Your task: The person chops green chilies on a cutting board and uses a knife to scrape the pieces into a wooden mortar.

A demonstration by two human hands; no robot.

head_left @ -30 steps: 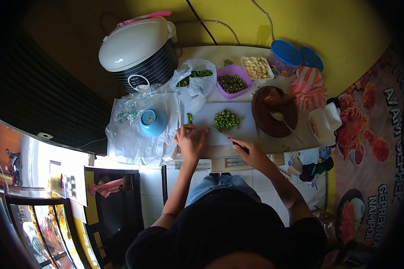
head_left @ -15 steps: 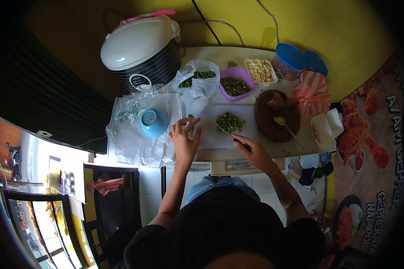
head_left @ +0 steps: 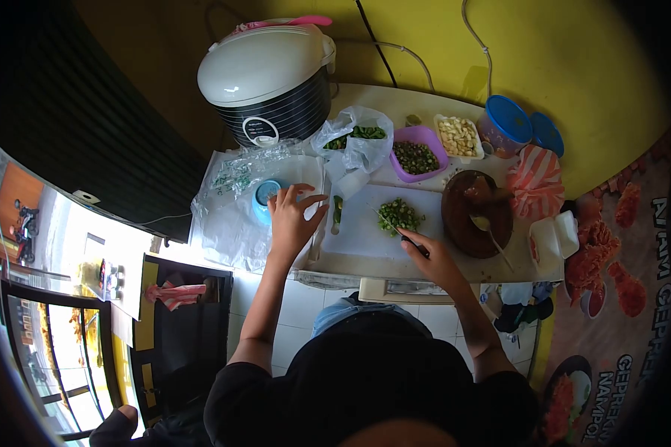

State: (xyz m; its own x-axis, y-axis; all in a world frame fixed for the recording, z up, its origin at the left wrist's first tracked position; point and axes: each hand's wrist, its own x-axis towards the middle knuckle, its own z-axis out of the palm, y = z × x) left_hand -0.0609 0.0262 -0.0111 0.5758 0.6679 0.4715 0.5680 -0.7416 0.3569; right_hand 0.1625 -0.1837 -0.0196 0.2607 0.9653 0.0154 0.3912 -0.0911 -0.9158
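My right hand [head_left: 427, 257] is wrapped round the dark handle of a knife [head_left: 392, 228], whose blade reaches over chopped green pieces [head_left: 399, 215] on a white cutting board [head_left: 359, 241]. My left hand [head_left: 294, 218], thumb and fingers apart, holds nothing and is nearest to a blue bowl [head_left: 264, 199], partly covering it. Between the hands, a whole green chili [head_left: 338, 209] lies at the board's left side. Beyond the board are a plastic bag of green chilies [head_left: 356, 139] and a purple container of chopped pieces [head_left: 417, 155].
A rice cooker [head_left: 272, 82] stands at the back left. Right of the board are a brown stone mortar [head_left: 466, 230] with a spoon, a red-striped cloth [head_left: 535, 182] and an open foam box [head_left: 550, 242]. Behind them stand peeled cloves [head_left: 458, 137] and a blue-lidded tub [head_left: 508, 122].
My left hand has moved left, away from the board, to the blue bowl. The green chili at the board's left now shows. My right hand still holds the knife; the whole view has shifted.
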